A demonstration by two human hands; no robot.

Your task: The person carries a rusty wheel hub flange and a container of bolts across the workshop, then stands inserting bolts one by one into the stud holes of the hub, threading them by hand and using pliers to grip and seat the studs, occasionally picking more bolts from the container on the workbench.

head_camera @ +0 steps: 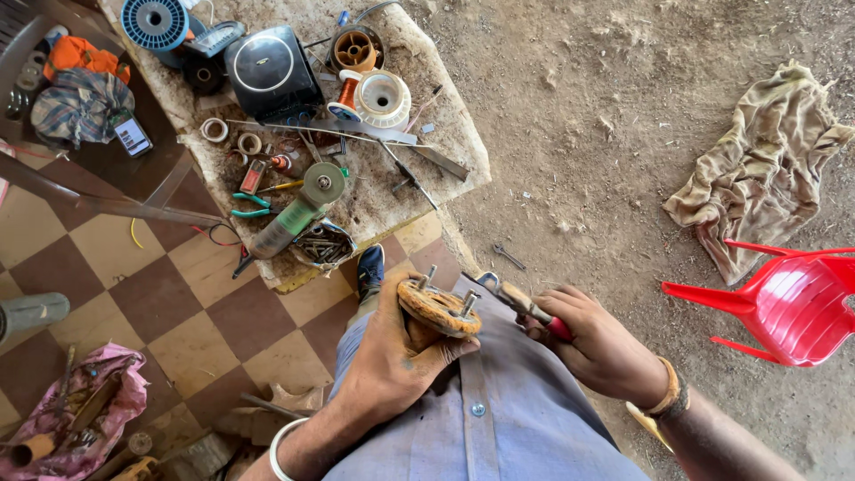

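My left hand grips a round, rusty brown disc-shaped part with two metal studs sticking up from it, held above my lap. My right hand holds a red-handled tool whose metal tip reaches toward the disc's right edge. A light bangle circles my left wrist and a band my right. My blue shirt fills the lower middle of the view.
A low stone slab ahead carries an angle grinder, green-handled pliers, copper wire spools, a blue spool, a dark round casing and small parts. A red plastic chair stands right, a crumpled cloth beyond it.
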